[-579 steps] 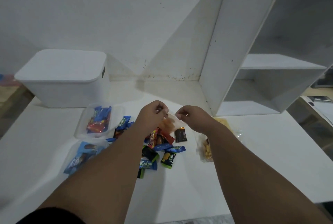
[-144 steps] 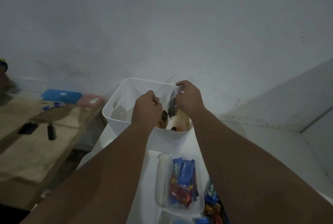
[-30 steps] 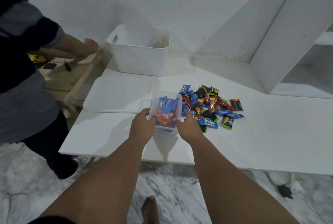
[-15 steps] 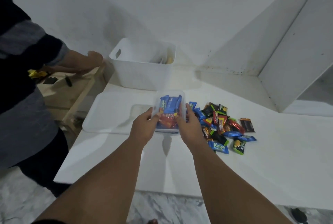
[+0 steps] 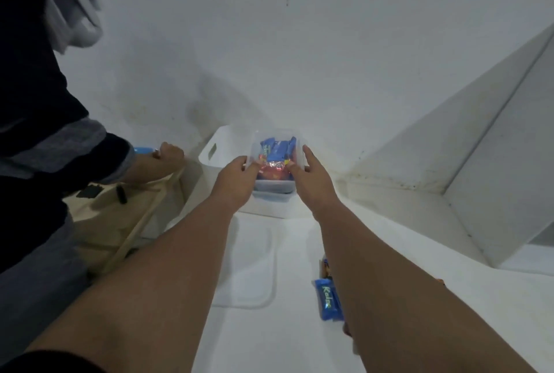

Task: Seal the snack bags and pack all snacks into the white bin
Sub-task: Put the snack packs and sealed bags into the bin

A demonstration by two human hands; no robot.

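A clear plastic container [image 5: 277,185] packed with blue and red snack wrappers hangs over the open white bin [image 5: 213,153] at the back of the table. My left hand [image 5: 236,182] grips its left side, thumb over the rim. My right hand [image 5: 308,176] holds its right side, thumb on the wrappers and index finger stretched along the wall. A blue "Kolpe" snack packet [image 5: 328,300] lies on the table beside my right forearm; the other loose snacks are hidden behind that arm.
The white bin lid [image 5: 250,267] lies flat on the table in front of the bin. Another person in a dark striped sleeve [image 5: 60,144] stands at the left, a hand [image 5: 168,156] on a wooden side table [image 5: 114,222]. A white shelf unit [image 5: 494,162] stands at the right.
Both hands have carried the snack container away from me, from above the lid to over the bin. The view has tilted up and the snack pile has dropped behind my right arm.
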